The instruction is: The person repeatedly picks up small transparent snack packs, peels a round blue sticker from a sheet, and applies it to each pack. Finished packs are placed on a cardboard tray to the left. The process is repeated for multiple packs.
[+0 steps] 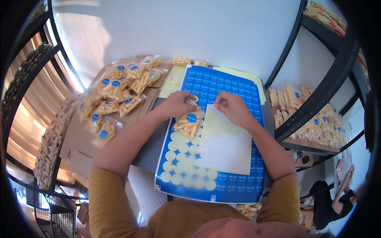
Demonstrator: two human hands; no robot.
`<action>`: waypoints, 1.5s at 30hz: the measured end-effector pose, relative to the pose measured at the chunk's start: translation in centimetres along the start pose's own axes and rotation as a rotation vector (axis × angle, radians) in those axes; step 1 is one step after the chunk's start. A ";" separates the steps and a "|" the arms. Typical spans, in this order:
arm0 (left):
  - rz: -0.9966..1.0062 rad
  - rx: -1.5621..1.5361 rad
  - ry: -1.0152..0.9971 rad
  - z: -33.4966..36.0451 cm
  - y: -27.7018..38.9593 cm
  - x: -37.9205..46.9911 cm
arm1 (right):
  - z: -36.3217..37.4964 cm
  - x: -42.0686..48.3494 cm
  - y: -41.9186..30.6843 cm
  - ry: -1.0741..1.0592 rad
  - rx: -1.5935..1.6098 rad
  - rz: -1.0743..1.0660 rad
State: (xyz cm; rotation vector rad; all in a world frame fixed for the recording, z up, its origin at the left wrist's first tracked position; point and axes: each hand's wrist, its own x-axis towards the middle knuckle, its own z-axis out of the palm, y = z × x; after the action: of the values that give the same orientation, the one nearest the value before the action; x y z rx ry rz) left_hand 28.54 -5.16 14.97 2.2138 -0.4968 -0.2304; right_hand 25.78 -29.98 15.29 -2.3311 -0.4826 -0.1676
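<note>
A clear plastic bag of pale yellow snack sticks, bearing a round blue sticker, lies on a large blue sticker sheet. My left hand is at the bag's upper end, its fingers curled onto the plastic. Over the same blue sheet lies a smaller pale yellow sheet of tiny white labels, part of its backing bare. With thumb and forefinger pinched together, my right hand is at this sheet's top left corner. Whether a loose label sits between those fingertips is too small to tell.
Filled, stickered bags are heaped on flattened cardboard at the left. Black metal racks with packed goods flank the table; a right shelf holds many bags. At the lower right, a person in black is nearby.
</note>
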 end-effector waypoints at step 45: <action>0.407 -0.441 0.275 2.2 4.4 -2.5 | 0.4 -1.5 -3.4 0.211 0.369 -0.034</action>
State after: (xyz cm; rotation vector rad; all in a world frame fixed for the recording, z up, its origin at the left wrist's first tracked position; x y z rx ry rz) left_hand 24.37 -8.14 16.98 1.6414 -0.6575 0.1670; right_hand 23.09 -27.86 16.79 -1.9213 -0.4093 -0.3100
